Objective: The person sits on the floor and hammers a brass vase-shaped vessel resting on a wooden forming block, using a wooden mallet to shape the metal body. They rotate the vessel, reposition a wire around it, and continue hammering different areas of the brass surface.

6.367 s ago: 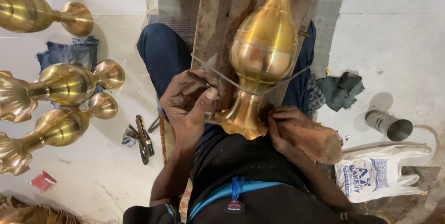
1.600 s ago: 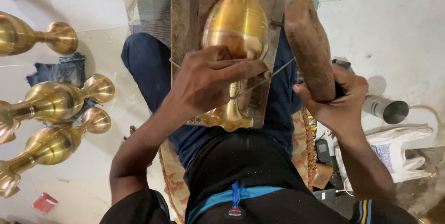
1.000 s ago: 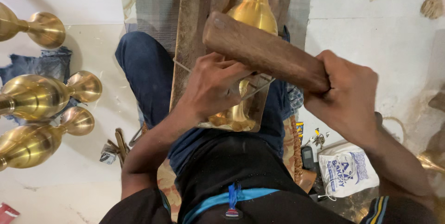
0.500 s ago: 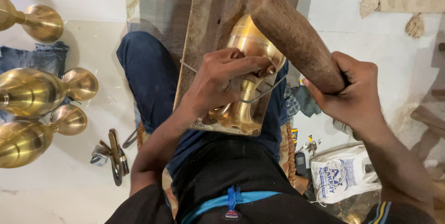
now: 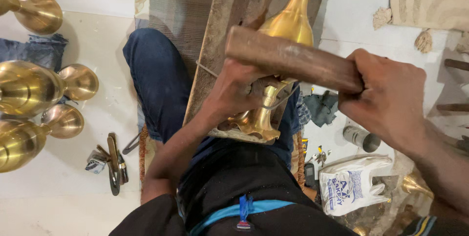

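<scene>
Down comes the wooden mallet [image 5: 288,60], now lying sideways over the brass vase [image 5: 288,21]. The right hand [image 5: 386,96] grips it tight. The left hand [image 5: 239,89] curls closed on the vase, which rests on a wooden board [image 5: 220,31] across the lap.

Pale tiled floor [image 5: 73,177] with 3 brass vessels [image 5: 29,87], tools [image 5: 113,160], white bag [image 5: 352,189].

Vase [image 5: 288,26] on board [image 5: 220,35] across lap; more vases [image 5: 29,89] left, bag [image 5: 349,187] right.
</scene>
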